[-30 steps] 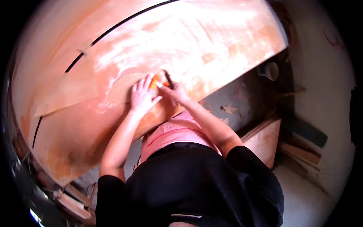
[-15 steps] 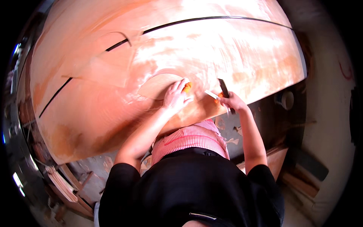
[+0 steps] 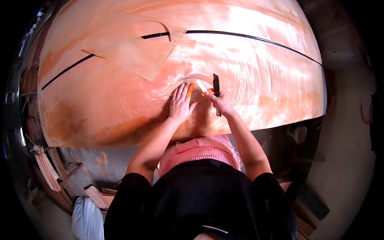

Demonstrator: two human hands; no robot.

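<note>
The right hand (image 3: 221,103) is closed around a dark-bladed knife (image 3: 216,86) whose blade points away from the person, over a large sheet of reddish wood veneer (image 3: 256,80). The left hand (image 3: 180,105) lies flat and open, its orange-tipped fingers (image 3: 190,89) pressing the veneer just beside the blade. A loose veneer patch (image 3: 136,52) lies farther up, across a dark seam (image 3: 248,37). Wood offcuts (image 3: 46,168) stack on the floor lower left.

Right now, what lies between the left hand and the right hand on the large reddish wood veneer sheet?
In the head view, a small white strip with orange ends lies between left hand and right hand.
</note>
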